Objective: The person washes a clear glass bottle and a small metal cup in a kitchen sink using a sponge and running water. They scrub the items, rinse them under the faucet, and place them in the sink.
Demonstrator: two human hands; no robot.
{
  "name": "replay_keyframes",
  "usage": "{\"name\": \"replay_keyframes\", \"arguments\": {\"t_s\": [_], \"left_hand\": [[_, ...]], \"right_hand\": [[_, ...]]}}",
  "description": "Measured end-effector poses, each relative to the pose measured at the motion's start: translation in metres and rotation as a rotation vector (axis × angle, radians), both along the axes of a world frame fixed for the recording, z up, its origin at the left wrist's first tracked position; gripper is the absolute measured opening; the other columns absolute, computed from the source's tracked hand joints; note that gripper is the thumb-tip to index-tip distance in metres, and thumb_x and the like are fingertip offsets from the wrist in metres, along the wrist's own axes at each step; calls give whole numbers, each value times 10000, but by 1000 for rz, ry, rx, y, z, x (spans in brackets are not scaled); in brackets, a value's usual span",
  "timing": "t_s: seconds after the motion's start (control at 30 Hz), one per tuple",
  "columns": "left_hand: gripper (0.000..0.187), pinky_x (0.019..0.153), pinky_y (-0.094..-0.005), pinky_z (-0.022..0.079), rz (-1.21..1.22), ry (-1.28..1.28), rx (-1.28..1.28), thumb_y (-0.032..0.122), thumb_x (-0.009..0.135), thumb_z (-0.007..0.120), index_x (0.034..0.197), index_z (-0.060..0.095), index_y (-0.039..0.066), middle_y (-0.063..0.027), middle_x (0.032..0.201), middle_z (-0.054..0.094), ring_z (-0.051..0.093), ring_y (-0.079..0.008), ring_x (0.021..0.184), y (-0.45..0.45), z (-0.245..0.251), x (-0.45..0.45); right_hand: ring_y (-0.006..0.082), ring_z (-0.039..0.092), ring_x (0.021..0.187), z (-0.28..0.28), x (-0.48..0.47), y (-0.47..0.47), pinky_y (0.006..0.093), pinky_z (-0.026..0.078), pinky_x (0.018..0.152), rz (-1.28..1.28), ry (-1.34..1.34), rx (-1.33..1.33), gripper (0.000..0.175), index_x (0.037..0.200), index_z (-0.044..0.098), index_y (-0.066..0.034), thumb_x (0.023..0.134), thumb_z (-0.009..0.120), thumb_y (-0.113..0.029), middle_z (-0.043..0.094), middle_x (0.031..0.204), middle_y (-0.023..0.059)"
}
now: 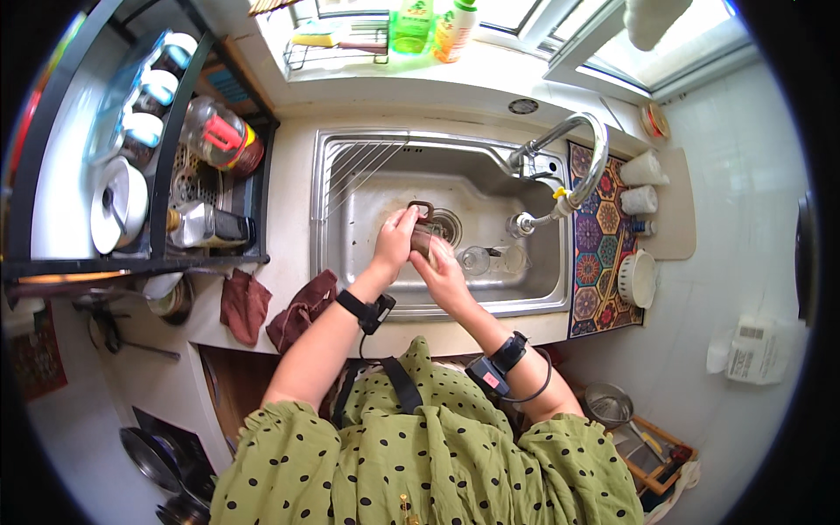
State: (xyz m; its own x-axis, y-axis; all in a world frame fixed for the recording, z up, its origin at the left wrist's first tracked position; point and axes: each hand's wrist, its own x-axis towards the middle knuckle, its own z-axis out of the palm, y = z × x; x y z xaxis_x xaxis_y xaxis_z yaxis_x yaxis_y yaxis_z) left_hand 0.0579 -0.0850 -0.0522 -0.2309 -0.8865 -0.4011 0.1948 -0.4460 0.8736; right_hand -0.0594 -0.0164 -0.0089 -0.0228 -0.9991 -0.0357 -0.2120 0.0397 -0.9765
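Both my hands are over the stainless steel sink (367, 197), near its drain (448, 226). My left hand (396, 239) grips a small brown object with a loop-shaped handle (421, 209). Against the brownish, partly see-through body (420, 241) of this object my right hand (438, 262) is closed; its exact kind I cannot tell. Just right of my hands a clear glass vessel (475, 260) lies in the basin, with another clear container (514, 258) beside it. The curved chrome faucet (598, 154) arches over the right side, its spray head (520, 225) hanging above the basin.
A wire rack (361, 164) spans the sink's left corner. Dark red cloths (245, 307) lie on the counter at left, beside a black shelf (157, 197) with jars and bottles. A patterned mat (597, 243) at right borders a white perforated basket (635, 279). Bottles (412, 26) stand on the windowsill.
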Motion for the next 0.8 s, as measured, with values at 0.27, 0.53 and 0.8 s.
{"name": "replay_keyframes", "arguments": {"t_s": [0.27,0.53,0.8], "left_hand": [[329,699,-279,526,82,23,-55,321,967,605,1083,563,15,-65,958,644,628,-117,830,12,5,-10],[367,643,-260,541,40,181,44,335,922,664,1100,603,20,-63,953,678,655,-109,806,10,18,10],[453,648,-274,541,-38,420,484,516,946,520,1099,654,112,-21,948,692,657,-130,769,8,-2,9]], "right_hand": [[236,549,1158,-2,-16,-16,461,277,1097,8,50,251,280,1013,676,-49,983,571,-306,679,1008,85],[187,615,992,2,9,-16,325,467,917,-7,-295,262,237,1166,608,-11,1012,556,-182,665,1072,55],[291,565,1054,-7,-9,-15,441,416,934,173,753,-402,236,955,660,-74,762,763,-163,670,993,47]]}}
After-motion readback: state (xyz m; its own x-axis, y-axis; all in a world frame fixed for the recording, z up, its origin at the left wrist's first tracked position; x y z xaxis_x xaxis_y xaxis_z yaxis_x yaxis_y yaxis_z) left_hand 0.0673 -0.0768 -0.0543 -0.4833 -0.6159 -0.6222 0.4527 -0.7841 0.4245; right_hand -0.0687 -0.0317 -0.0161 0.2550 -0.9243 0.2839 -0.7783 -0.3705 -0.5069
